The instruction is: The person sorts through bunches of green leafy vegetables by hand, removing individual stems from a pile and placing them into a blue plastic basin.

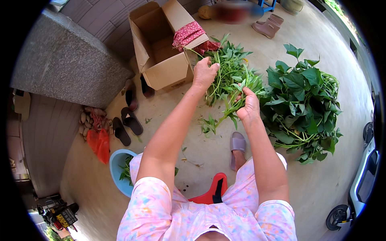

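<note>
My right hand (248, 105) is closed around a bunch of leafy green stems (230, 108), which look like water spinach. Up and to the left, my left hand (206, 72) pinches a long thin green stem (193, 51) between thumb and fingers. Beyond both hands a loose pile of the same greens (230, 57) lies on the concrete floor, against the cardboard box. To the right of my right hand sits a large heap of broad-leaved vines (301, 99), like sweet potato leaves. A light blue basin (116, 171) by my left leg holds some picked greens.
An opened cardboard box (169, 75) has a red patterned cloth (188, 33) over its flap. Dark slippers (132, 120) and a red plastic bag (99, 144) beside tubers lie left. Boots (269, 26) stand at the back. Beneath me is a red seat (208, 192). A scooter (363, 177) stands right.
</note>
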A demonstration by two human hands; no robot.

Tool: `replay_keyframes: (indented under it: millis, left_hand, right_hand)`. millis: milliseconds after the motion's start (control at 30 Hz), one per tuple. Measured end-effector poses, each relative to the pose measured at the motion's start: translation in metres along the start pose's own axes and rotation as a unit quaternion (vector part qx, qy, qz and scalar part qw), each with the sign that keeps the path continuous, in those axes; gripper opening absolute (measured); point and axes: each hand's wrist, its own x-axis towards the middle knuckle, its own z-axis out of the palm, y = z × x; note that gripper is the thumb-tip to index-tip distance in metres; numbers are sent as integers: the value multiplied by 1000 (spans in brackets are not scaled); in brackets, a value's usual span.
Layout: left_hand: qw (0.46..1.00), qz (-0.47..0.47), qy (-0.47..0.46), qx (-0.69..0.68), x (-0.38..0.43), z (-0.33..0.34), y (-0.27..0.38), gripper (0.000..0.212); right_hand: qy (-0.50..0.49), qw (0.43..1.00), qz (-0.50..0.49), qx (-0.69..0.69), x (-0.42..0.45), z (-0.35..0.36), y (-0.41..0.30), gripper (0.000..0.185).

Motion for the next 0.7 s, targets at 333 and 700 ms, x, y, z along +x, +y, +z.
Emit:
replay_keyframes:
  millis: [333, 700]
  left_hand:
    - [988, -88, -111, -55, -146, -54, -9, 16]
    - [985, -72, -81, -135, -141, -61, -28, 12]
  right_hand:
    - [-88, 992, 76, 52, -8, 12, 26, 8]
    - [-104, 970, -164, -147, -13, 33, 53, 18]
